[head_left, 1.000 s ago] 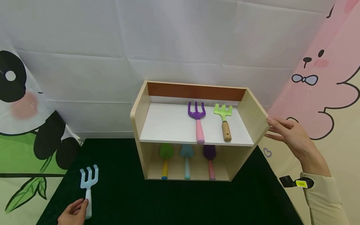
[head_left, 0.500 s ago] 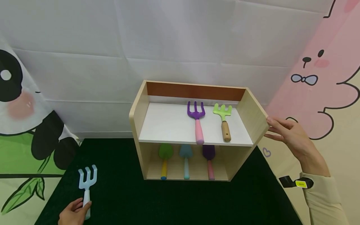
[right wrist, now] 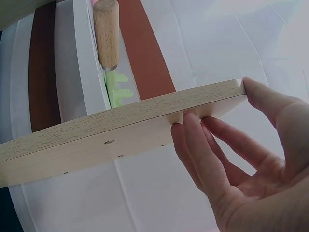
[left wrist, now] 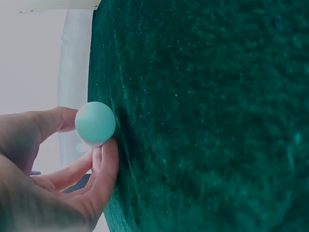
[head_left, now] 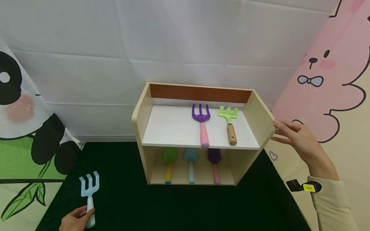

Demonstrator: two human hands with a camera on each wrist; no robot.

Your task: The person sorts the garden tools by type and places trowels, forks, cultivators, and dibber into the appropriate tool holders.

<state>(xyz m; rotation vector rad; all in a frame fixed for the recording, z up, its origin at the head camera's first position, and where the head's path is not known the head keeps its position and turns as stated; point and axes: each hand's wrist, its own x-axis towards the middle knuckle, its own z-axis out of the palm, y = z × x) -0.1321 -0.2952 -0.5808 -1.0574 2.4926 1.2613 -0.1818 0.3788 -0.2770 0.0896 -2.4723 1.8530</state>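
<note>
In the head view, my left hand (head_left: 75,219) pinches the white handle of a light blue hand fork (head_left: 90,187) over the dark green tabletop at lower left, tines pointing away from me. The left wrist view shows the handle's round end (left wrist: 95,124) between thumb and fingers. My right hand (head_left: 303,144) touches the right side of a two-tier wooden shelf (head_left: 138,128); in the right wrist view the thumb meets the panel's edge and fingertips rest on its outer face. A purple hand fork (head_left: 203,131) and a green hand fork (head_left: 231,133) lie on the upper tier.
The lower tier holds a green trowel (head_left: 170,155), a blue trowel (head_left: 191,156) and a purple trowel (head_left: 214,156). Behind the shelf hangs a white sheet (head_left: 86,70). A pink bear picture (head_left: 321,96) covers the right wall, a panda picture (head_left: 23,128) the left.
The light blue hand fork has shifted slightly toward me, still in my left hand. My right hand stays at the shelf's side. The head view has turned very slightly.
</note>
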